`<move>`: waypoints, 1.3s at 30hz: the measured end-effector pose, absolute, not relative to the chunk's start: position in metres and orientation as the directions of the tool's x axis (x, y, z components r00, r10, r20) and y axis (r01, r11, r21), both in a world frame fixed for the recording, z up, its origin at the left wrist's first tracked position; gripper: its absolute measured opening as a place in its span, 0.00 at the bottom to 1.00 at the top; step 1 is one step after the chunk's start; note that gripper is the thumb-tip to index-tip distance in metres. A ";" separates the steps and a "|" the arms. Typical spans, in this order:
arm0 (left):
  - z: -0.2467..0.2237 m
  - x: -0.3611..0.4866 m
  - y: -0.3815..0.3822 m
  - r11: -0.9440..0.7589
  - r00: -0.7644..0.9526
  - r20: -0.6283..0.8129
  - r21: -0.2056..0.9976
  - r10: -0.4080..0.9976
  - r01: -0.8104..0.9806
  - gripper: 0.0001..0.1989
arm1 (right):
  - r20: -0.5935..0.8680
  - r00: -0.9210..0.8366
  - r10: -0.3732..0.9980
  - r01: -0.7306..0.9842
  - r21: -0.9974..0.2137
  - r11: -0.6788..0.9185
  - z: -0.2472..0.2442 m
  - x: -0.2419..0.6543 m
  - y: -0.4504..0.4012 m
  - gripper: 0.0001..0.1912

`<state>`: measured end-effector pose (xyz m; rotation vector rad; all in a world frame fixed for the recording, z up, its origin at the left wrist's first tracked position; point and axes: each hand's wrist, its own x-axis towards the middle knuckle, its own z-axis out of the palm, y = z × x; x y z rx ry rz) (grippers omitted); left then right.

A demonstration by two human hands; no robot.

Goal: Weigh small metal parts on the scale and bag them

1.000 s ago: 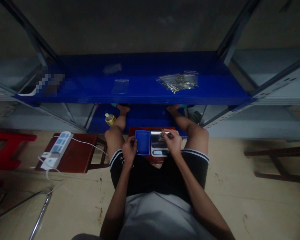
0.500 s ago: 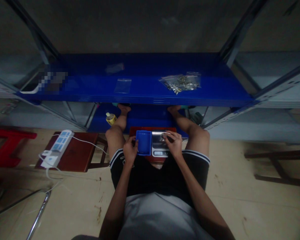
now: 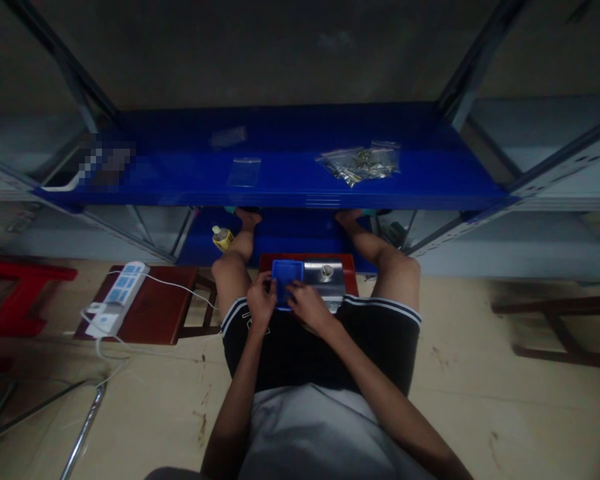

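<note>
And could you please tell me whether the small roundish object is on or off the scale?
On: the small roundish object rests on the metal top of the scale, bare metal showing around it.

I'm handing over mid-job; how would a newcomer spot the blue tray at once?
Find the long blue shelf, then look below it to the small red surface between the person's legs. The blue tray sits there, left of the scale, the left hand at its left edge. Its raised rim and blue colour set it apart from the silvery scale.
</note>
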<state>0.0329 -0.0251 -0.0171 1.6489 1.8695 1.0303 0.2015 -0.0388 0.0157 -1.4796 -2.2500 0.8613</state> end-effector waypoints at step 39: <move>-0.014 0.031 -0.024 0.063 -0.169 0.085 0.697 0.982 0.714 0.13 | 0.207 -0.226 0.952 0.382 -0.880 0.282 -0.007 0.202 -0.070 0.11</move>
